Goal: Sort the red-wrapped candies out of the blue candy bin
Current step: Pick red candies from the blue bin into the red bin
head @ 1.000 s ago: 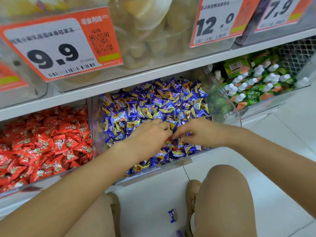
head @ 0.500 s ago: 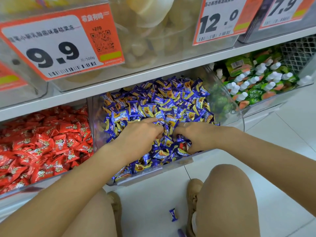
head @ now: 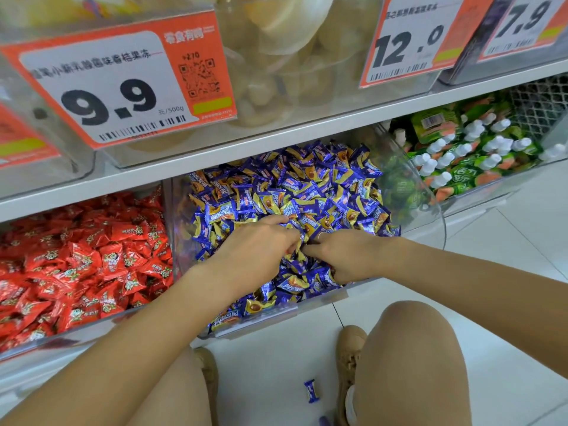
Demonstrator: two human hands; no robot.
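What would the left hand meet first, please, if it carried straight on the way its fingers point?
Probably the right hand: the left hand points rightward across the blue-and-yellow wrapped candies, fingertips nearly meeting it, though depth is unclear.

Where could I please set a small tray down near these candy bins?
Bare white floor tiles lie between the two tan shoes, apart from one dropped blue-wrapped candy. More free tile lies right of the clear blue-candy bin. Every bin is heaped full.

Both forearms are left bare, no sleeves are seen, and tan lace-up shoes [head: 349,358] are worn.
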